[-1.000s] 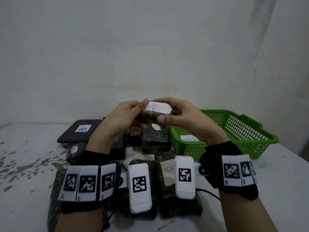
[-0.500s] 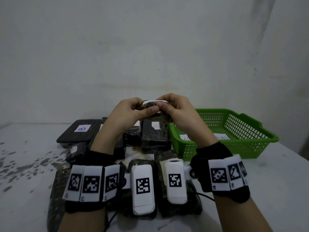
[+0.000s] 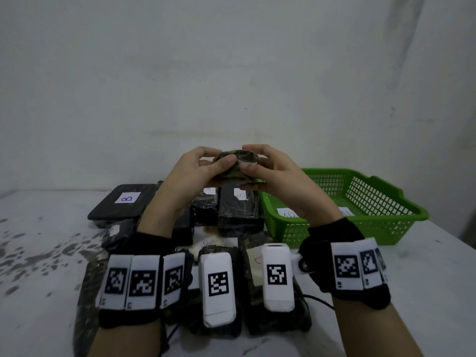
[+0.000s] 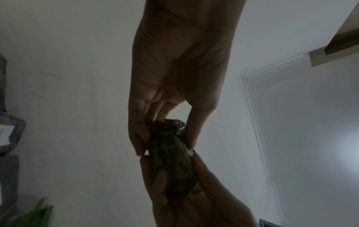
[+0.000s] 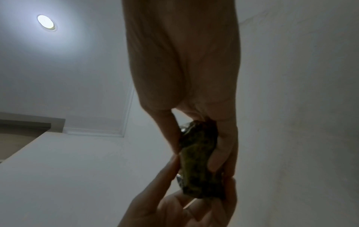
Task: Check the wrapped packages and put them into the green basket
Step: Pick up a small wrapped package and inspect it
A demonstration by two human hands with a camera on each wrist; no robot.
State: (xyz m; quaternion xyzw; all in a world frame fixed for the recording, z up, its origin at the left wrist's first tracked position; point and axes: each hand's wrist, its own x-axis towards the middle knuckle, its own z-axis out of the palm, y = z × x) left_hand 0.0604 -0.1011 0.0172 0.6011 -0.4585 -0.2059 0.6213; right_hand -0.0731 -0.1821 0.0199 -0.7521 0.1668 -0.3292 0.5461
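A small dark package wrapped in greenish film [image 3: 237, 163] is held up in the air above the table, between both hands. My left hand [image 3: 203, 168] pinches its left end with thumb and fingers, and my right hand [image 3: 260, 167] pinches its right end. Both wrist views show the same package [image 4: 170, 159] [image 5: 198, 159] clamped between thumbs and fingertips against the ceiling. The green basket [image 3: 373, 202] stands on the table to the right, below my right hand, with a white-labelled package lying inside. Several more dark wrapped packages [image 3: 239, 210] lie on the table under my hands.
A flat black package with a white label marked B [image 3: 123, 202] lies at the back left. More wrapped packages [image 3: 273, 284] sit close to the front edge beneath my wrists. The white table [image 3: 38, 253] is stained with dark spots on the left. A pale wall rises behind.
The package has been turned over in my hands: its white label faced up a second ago and is now out of sight. Both hands rose slightly and stayed on it.
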